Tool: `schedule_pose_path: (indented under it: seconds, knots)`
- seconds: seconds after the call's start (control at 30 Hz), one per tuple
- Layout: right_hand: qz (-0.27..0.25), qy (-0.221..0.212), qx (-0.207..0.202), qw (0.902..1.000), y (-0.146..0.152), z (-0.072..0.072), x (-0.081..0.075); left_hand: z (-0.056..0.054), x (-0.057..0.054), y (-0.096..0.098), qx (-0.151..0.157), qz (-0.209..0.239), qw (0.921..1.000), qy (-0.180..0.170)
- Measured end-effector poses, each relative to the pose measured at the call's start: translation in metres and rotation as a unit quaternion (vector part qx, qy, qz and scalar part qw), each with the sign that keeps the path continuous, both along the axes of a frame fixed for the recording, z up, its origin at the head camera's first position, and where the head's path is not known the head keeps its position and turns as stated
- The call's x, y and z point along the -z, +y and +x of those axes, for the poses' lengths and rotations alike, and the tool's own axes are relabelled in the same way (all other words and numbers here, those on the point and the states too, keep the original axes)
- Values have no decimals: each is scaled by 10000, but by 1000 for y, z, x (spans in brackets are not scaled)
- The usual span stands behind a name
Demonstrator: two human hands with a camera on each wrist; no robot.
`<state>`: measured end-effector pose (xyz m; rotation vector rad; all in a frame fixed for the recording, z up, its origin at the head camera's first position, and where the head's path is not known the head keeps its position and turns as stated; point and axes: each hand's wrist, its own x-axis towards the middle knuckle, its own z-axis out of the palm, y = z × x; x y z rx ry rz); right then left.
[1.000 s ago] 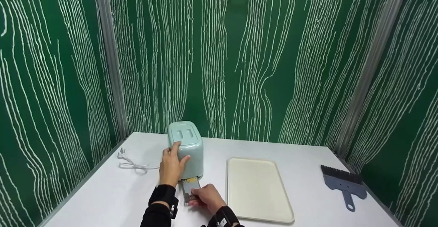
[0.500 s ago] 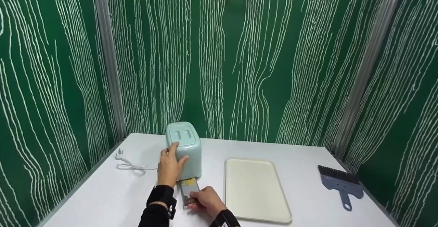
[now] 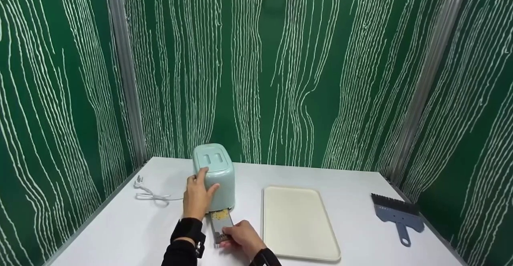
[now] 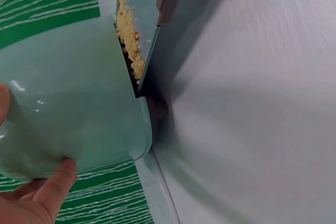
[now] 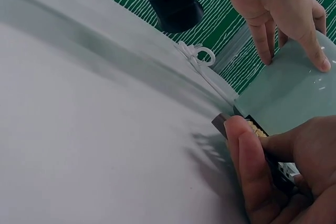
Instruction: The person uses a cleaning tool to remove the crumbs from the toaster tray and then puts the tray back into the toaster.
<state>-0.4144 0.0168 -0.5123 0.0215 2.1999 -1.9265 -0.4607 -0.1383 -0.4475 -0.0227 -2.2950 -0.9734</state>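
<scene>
The left hand [image 3: 196, 199], fingers spread, rests against the mint toaster [image 3: 222, 176]. At its 6 o'clock, the crumb tray [image 3: 218, 226] has slid slightly farther out, baring more crumbs [image 3: 220, 215], though seemingly still partly inside; the right hand [image 3: 245, 236] pinches its outer end.

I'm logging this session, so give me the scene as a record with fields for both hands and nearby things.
Left hand: touches the mint toaster
Right hand: pinches the outer end of the crumb tray
Crumb tray: partly out of the toaster, yellowish crumbs on it
Plug: on the table, left of the toaster
Cream tray: right of the toaster
Brush: right of the cream tray
</scene>
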Motion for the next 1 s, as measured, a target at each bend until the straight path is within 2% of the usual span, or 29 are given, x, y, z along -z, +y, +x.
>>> schedule_pose_path:
  seconds: [0.33, 0.47, 0.73, 1.0]
  knots:
    - [82, 4, -47, 10000, 3, 4, 0, 1, -1, 0, 67, -19, 9999, -73]
    - [64, -34, -85, 9999, 4, 5, 0, 1, 0, 0, 47, -46, 10000, -5]
    - [351, -139, 22, 9993, 7, 5, 1, 1, 2, 1, 26, -115, 9996, 240]
    - [210, -81, -89, 9997, 8, 9, 3, 0, 3, -2, 47, -43, 9999, 80]
